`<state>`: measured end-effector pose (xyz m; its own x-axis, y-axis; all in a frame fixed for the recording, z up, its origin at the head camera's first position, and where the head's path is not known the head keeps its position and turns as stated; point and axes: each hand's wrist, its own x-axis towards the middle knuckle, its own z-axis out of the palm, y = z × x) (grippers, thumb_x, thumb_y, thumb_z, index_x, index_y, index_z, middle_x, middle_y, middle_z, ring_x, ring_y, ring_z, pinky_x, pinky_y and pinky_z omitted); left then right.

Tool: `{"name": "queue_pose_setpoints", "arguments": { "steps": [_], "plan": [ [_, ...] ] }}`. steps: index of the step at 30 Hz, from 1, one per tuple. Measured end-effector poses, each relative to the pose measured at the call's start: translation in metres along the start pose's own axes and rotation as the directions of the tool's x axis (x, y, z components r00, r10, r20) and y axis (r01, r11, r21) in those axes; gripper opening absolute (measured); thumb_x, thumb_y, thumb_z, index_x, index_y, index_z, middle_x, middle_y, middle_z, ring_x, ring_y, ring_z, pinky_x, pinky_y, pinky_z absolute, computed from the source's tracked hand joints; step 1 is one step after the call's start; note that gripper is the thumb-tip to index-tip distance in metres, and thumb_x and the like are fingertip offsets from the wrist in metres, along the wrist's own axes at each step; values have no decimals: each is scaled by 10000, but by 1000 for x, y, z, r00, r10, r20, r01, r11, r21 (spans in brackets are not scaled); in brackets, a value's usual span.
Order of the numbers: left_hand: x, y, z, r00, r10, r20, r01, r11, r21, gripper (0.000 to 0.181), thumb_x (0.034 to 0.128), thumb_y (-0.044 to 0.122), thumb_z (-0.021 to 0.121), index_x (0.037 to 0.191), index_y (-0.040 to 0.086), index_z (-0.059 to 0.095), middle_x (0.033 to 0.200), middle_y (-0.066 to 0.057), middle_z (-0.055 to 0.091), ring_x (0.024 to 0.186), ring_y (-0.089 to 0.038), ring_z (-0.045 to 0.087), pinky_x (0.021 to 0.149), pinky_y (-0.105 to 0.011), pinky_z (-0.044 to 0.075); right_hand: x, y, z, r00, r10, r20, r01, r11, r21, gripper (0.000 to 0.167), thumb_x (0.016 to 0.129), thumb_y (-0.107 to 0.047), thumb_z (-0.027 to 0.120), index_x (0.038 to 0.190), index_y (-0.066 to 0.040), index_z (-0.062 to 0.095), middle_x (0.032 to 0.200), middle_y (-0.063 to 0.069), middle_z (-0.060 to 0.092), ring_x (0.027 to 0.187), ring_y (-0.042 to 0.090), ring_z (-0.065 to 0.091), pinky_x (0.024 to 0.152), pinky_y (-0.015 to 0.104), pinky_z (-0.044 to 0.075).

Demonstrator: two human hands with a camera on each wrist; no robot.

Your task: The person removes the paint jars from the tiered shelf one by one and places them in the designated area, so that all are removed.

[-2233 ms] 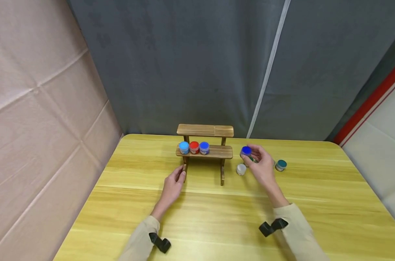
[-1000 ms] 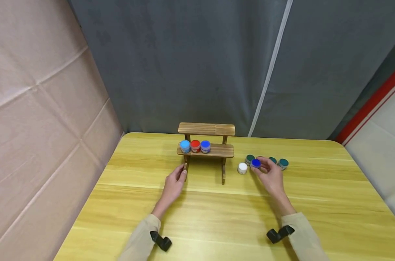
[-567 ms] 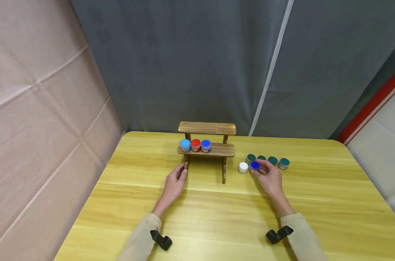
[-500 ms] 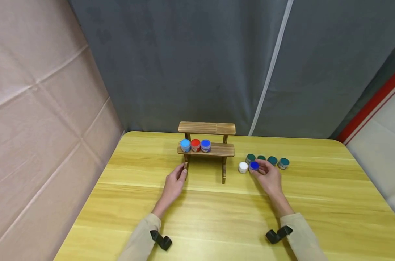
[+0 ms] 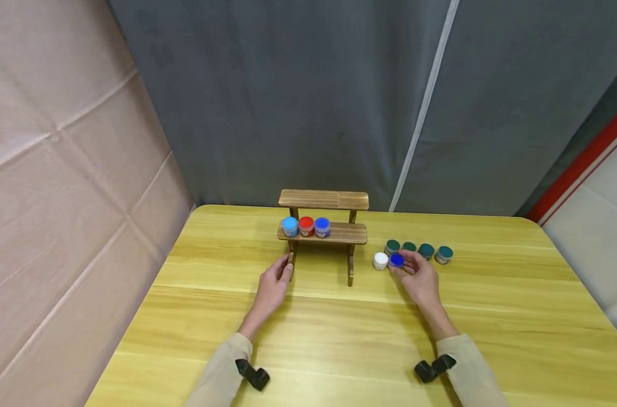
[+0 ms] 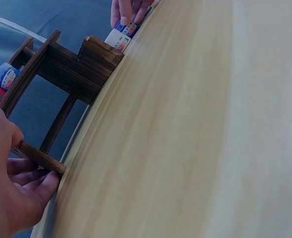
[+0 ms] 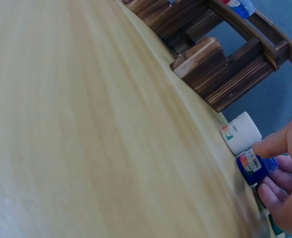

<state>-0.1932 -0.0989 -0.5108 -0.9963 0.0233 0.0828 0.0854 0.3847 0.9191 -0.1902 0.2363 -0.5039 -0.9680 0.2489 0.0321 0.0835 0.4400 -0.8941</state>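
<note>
Jar [image 5: 396, 260], dark blue, sitting pinched in right hand [image 5: 422, 279]; leftward slip risking toppling white jar [image 5: 380, 261], contact unclear; left hand [image 5: 273, 285] gripping stand [image 5: 346, 233].

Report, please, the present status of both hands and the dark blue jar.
Left hand holding wooden rack by its leg. Right hand pinching dark blue jar. White jar close beside it, green-lidded jars behind.

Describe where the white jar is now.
In the head view, the white jar stands on the table, right of the wooden rack and just left of the dark blue jar in the right grip.
</note>
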Motion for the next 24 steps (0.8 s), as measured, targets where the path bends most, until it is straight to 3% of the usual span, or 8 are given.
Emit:
{"name": "queue_pose_setpoints", "arguments": {
  "steps": [3, 7, 8, 12, 15, 19, 24],
  "plan": [
    [0, 0, 0, 1000, -2, -1, 2, 1000, -9, 470, 1067, 198, 501, 1480, -23, 475, 1463, -241, 542, 1336, -364, 560, 1105, -443, 498, -1, -2, -1, 1000, 5, -7, -5, 1000, -2, 464, 910, -87, 748, 1341, 0, 598, 1351, 209, 634, 1228, 335, 621, 982, 152, 537],
    [0, 0, 0, 1000, 0, -1, 0, 1000, -16, 464, 1069, 191, 498, 1480, -23, 476, 1466, -236, 541, 1343, -357, 554, 1108, -442, 496, -2, -6, -4, 1000, 0, -9, 0, 1000, 1, 458, 920, -102, 743, 1344, -11, 594, 1366, 185, 632, 1245, 333, 610, 1082, 414, 521],
    [0, 0, 0, 1000, 1, -1, -1, 1000, -16, 464, 1069, 191, 497, 1480, -24, 475, 1468, -235, 539, 1345, -356, 551, 1110, -441, 493, -2, -7, -4, 1000, -2, -9, 2, 1000, 0, 454, 922, -100, 739, 1344, -12, 594, 1365, 182, 634, 1243, 331, 609, 1080, 418, 521],
    [0, 0, 1, 1000, 1, -2, -1, 1000, -15, 465, 1071, 191, 493, 1484, -23, 471, 1478, -229, 532, 1356, -352, 541, 1121, -440, 482, -2, -11, -7, 1000, -17, -15, 17, 1000, 7, 436, 923, -83, 732, 1334, -6, 606, 1349, 177, 648, 1224, 321, 624, 991, 190, 546],
    [1, -1, 1, 1000, -2, -2, 2, 1000, -17, 466, 1072, 195, 492, 1486, -18, 469, 1483, -225, 527, 1359, -349, 538, 1124, -438, 479, -1, -14, -9, 999, -37, -14, 37, 999, 23, 424, 926, -70, 726, 1327, 3, 610, 1337, 185, 651, 1213, 317, 630, 891, 23, 487],
    [0, 0, 1, 1000, -1, -5, 1, 1000, -13, 464, 1072, 192, 492, 1484, -21, 472, 1480, -227, 530, 1356, -351, 541, 1124, -441, 477, 0, -20, -11, 997, -80, -10, 80, 996, 47, 417, 927, -59, 721, 1322, 17, 611, 1327, 197, 651, 1203, 315, 630, 874, -7, 467],
    [0, 0, 1, 1000, -5, -10, 5, 1000, -8, 453, 1070, 179, 495, 1472, -30, 484, 1468, -231, 541, 1346, -353, 550, 1119, -443, 484, 1, -29, -13, 991, -135, -5, 135, 988, 75, 420, 927, -55, 719, 1323, 31, 609, 1336, 201, 648, 1206, 329, 627, 935, 56, 507]
  ]
}}
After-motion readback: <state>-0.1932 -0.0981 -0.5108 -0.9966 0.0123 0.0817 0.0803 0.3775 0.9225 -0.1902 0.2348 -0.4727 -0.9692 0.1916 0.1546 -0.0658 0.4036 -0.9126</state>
